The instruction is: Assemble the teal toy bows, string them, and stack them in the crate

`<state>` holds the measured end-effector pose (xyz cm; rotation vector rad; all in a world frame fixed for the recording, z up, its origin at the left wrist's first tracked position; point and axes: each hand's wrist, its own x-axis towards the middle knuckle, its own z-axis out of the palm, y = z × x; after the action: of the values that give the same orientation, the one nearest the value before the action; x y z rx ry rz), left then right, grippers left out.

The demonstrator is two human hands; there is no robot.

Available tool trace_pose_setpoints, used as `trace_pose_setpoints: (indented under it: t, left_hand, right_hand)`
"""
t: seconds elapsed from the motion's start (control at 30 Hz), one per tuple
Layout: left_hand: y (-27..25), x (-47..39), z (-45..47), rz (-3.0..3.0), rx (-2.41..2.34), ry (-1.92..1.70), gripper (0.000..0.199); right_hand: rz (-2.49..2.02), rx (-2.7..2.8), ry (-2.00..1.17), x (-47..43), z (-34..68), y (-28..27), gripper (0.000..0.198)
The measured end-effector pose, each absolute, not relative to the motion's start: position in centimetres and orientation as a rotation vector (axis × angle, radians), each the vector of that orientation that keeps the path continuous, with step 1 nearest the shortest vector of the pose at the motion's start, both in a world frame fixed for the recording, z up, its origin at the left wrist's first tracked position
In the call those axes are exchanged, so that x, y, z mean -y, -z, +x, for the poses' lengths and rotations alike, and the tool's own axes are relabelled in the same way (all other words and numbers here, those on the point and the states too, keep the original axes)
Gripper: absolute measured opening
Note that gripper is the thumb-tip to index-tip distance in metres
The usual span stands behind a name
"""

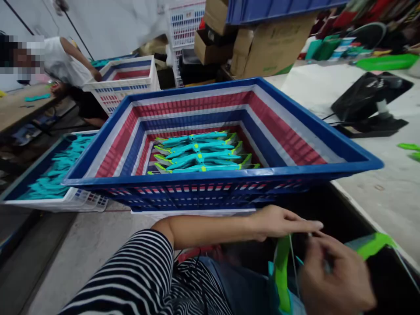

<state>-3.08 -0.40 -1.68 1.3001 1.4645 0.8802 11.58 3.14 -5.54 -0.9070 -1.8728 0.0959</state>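
The person's left arm enters from the bottom left in a black-and-white striped sleeve (138, 267) that ends near the bent elbow. The bare left forearm (210, 230) runs almost level across the body. The left hand (275, 222) points right, its index finger stretched out. The right hand (341, 278), lower and blurred, has its fingers curled, their tips close beneath the left fingertips; whether they touch is unclear.
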Motion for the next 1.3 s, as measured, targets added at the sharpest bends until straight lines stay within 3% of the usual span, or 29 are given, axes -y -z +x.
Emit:
trace_pose_setpoints:
  t: [0.23, 0.43, 0.6, 0.8, 1.07, 1.3]
  left_hand:
    - [-1.9, 0.9, -4.2, 1.684, -1.800, -0.763, 0.024]
    - [-0.4, 2.1, -3.4, 1.123, -1.623, -1.198, 0.017]
    - [0.3, 1.9, -3.3, 0.776, -1.331, -1.286, 0.002]
    - [-0.6, 2.2, -3.7, 0.693, -1.169, -1.180, 0.009]
    - [0.2, 2.3, -3.1, 0.614, -1.246, -1.236, 0.012]
    - [-0.1, 1.8, -3.0, 0.595, -1.196, -1.135, 0.007]
  right_hand:
    - [-0.818, 1.920, -0.053, -0.2, 7.8, 5.3, 0.012]
    - [-0.822, 1.881, -0.202, -0.1, 7.8, 5.2, 0.017]
    - [-0.866, 1.867, -0.234, 0.3, 8.2, 4.4, 0.013]
    - [-0.868, 1.741, -0.251, -0.3, 8.2, 3.5, 0.012]
    - [-0.880, 1.688, -0.778, 0.6, 8.5, 4.4, 0.022]
    - [-0.759, 1.799, -0.659, -0.5, 10.1, 3.4, 0.012]
